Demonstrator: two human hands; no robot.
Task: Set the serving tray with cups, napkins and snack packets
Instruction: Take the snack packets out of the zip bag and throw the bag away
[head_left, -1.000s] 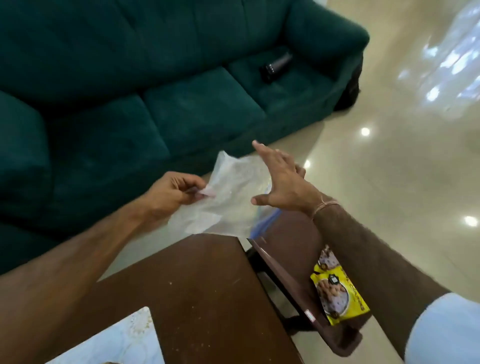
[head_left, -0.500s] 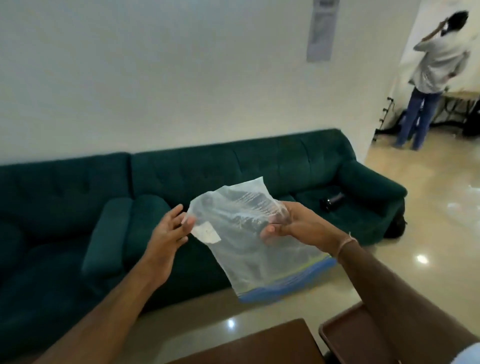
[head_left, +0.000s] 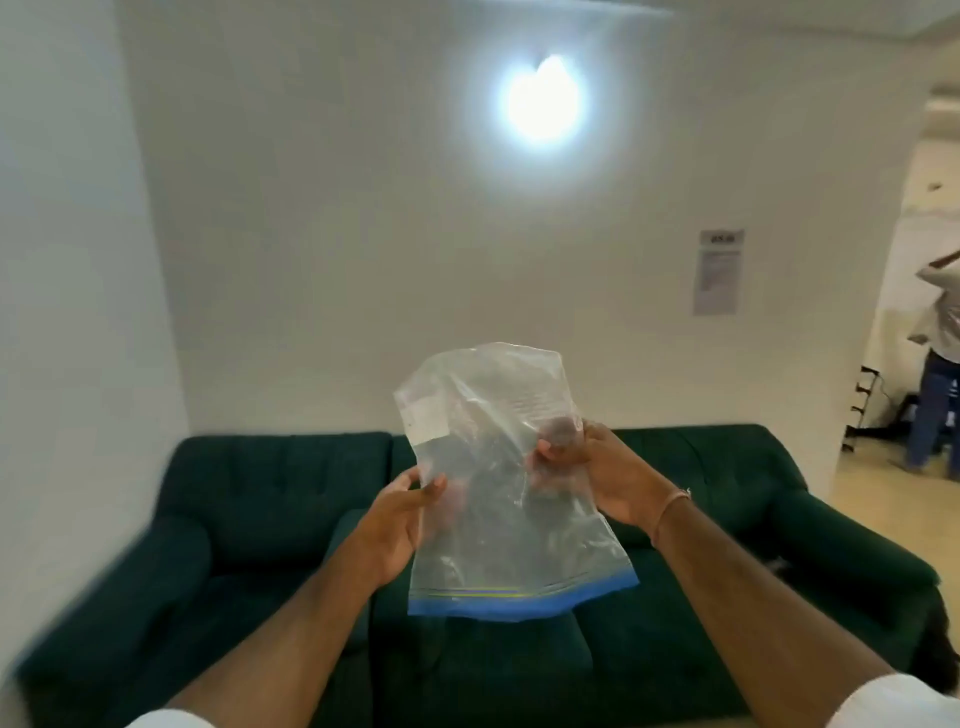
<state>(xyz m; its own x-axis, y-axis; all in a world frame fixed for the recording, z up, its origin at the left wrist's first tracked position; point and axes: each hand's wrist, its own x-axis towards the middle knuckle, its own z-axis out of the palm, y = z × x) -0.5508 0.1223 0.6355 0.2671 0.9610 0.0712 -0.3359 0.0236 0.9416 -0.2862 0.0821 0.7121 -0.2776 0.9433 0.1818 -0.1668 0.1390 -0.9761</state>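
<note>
Both hands hold a clear zip bag (head_left: 498, 467) up before a green sofa (head_left: 260, 519): left hand (head_left: 397, 525) and right hand (head_left: 597, 473) fingers pinch its sides. Tray unseen; next, probably lowering the bag toward it.

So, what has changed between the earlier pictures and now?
The right hand, open and apart a second ago, took hold of the clear zip bag. Both hands raised it from above the table to in front of the green sofa and wall. The view tilted up, so table, tray and snack packet are out of sight. The left hand kept its grip.
</note>
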